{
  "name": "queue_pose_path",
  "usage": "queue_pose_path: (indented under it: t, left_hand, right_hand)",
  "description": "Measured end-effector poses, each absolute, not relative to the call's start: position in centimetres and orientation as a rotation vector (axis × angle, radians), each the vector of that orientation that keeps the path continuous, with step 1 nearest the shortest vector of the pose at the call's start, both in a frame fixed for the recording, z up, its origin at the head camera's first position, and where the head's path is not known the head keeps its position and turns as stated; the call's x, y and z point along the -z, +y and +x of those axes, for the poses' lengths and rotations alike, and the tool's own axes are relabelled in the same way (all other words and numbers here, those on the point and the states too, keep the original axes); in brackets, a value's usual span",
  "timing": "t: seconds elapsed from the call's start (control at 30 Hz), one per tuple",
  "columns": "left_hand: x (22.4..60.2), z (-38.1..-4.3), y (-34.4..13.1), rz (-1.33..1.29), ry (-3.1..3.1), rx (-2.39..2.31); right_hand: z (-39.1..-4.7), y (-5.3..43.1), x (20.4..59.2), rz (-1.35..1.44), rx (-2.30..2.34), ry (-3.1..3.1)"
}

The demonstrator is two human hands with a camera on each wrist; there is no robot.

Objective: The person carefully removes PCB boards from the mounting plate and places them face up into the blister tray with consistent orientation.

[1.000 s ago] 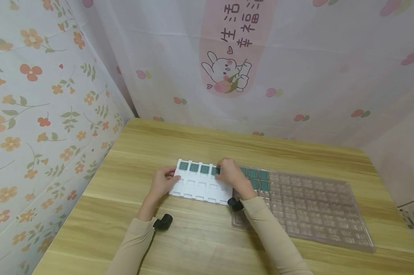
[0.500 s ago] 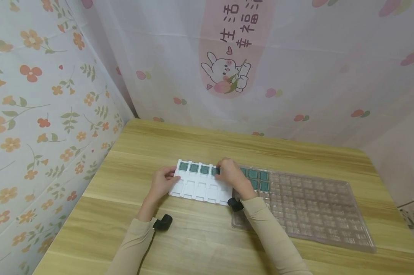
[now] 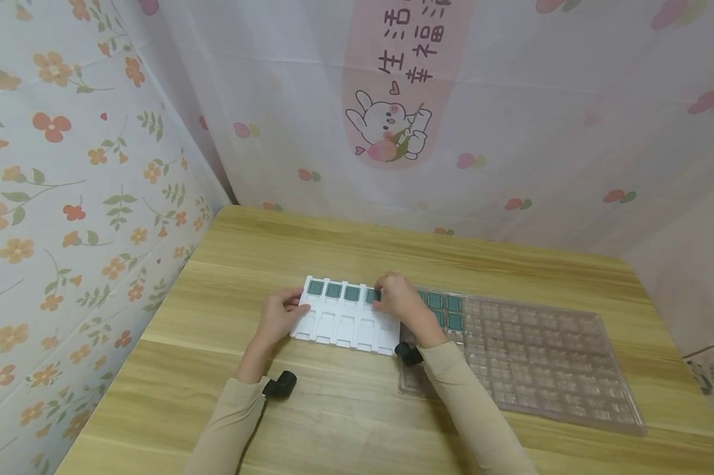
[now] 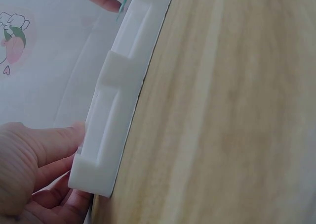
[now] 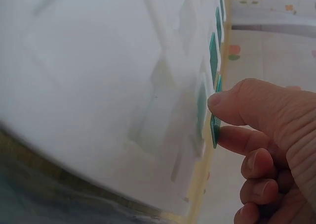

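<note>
A white plastic tray (image 3: 340,324) with two rows of pockets lies on the table, and several small green square boards (image 3: 333,290) sit in its far row. My left hand (image 3: 278,316) grips the tray's left edge, thumb on top and fingers at the side and below, as the left wrist view shows. Over the tray's far right corner is my right hand (image 3: 399,302). In the right wrist view its thumb and index finger pinch a thin green board (image 5: 216,130) by its edges, tilted just above the tray surface. The other fingers are curled.
To the right lies a larger clear plastic tray (image 3: 546,359) with many pockets. Several green boards (image 3: 454,313) fill pockets at its far left, partly hidden by the right arm. The wooden table (image 3: 333,422) meets printed curtains (image 3: 499,119) at the back and left.
</note>
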State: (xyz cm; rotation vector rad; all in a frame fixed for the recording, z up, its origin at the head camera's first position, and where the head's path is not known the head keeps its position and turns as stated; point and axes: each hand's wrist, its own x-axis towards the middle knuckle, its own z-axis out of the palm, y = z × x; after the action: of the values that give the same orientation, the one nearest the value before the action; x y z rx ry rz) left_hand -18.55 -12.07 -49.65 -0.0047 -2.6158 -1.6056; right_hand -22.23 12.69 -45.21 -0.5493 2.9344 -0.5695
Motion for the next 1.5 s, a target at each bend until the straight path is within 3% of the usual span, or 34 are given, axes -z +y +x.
queue_pose_path:
  t: [1.27,1.5]
  left_hand:
    - [49.9,-18.6,-12.1,-0.009,-2.612,1.593]
    - [49.8,-18.6,-12.1,-0.007,-2.610,1.611]
  right_hand:
    - [-18.7,17.0,43.8,-0.746,0.794,2.909]
    - [-18.0,18.1,44.0,-0.659,0.781,2.915]
